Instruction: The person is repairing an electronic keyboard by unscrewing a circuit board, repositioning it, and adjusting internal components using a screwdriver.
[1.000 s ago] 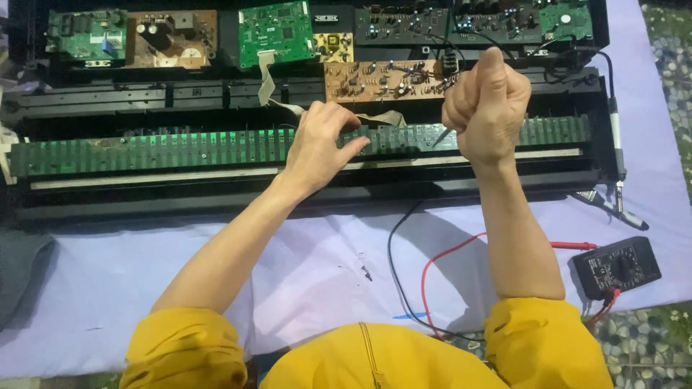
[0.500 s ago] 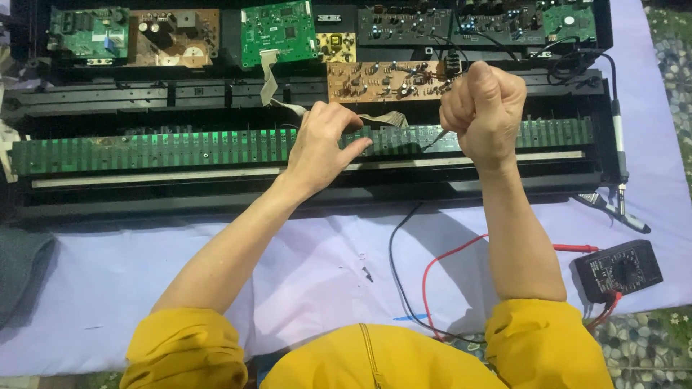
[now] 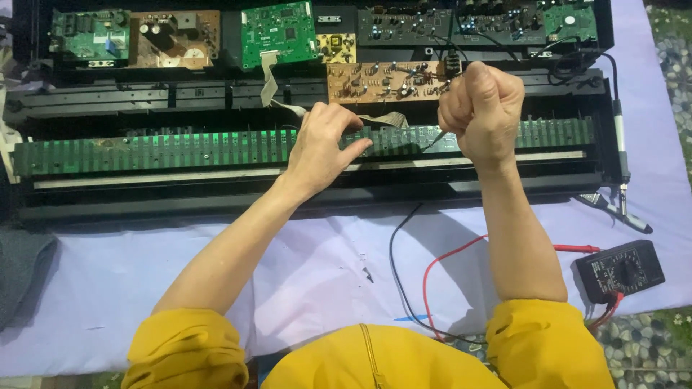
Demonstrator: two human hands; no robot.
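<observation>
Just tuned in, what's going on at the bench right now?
A person in yellow sleeves works on an opened electronic keyboard lying on a pale cloth. The left hand rests fingertips on the long green contact strip. The right hand is a closed fist gripping a thin probe whose tip meets the same strip. A black multimeter with red and black leads sits at the right.

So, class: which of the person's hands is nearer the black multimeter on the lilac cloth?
Right. The right hand is up-left of the black multimeter; the left hand lies farther left.
</observation>
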